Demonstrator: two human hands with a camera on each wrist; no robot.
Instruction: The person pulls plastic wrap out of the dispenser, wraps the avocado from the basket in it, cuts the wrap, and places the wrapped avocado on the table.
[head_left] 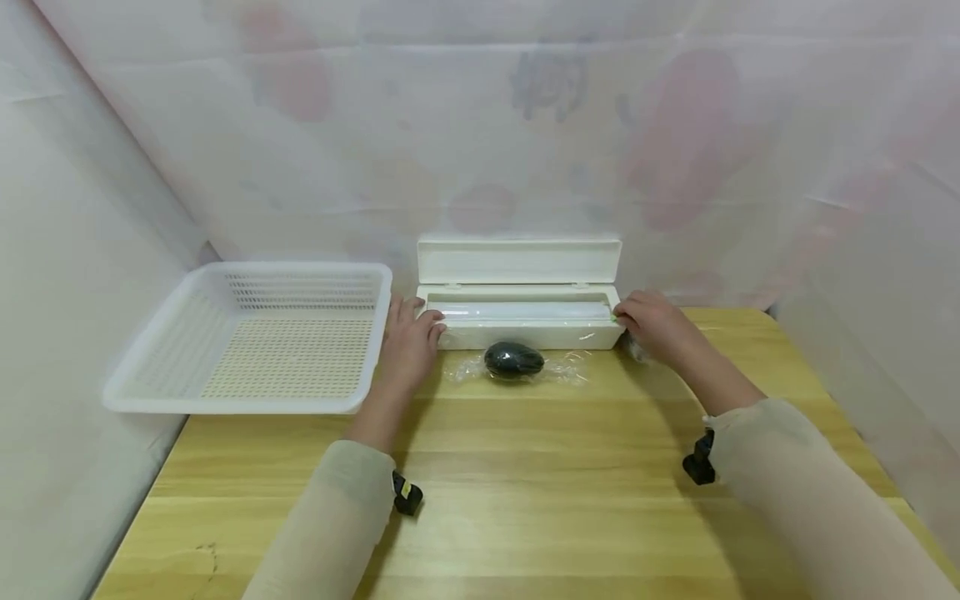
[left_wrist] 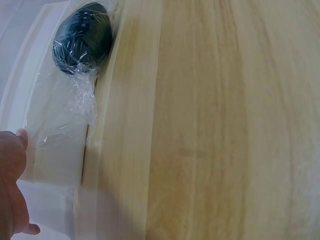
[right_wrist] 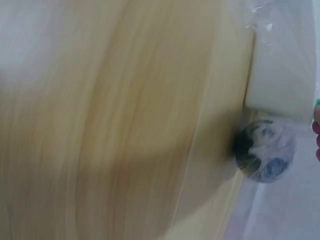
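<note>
Right now your 2 hands sit at either end of the 1 white film dispenser (head_left: 520,321): your left hand (head_left: 408,346) rests with fingers straight against its left end, and your right hand (head_left: 654,321) seems to pinch the film edge at the right end, though its fingertips are hard to see. Just before the box lies 1 dark avocado (head_left: 513,359), wrapped in cling film (head_left: 558,367). Steady the box while you work. Further left stands 1 white basket (head_left: 255,333).

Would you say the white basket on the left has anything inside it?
No, the white basket shows only its bare perforated floor in the head view.
</note>
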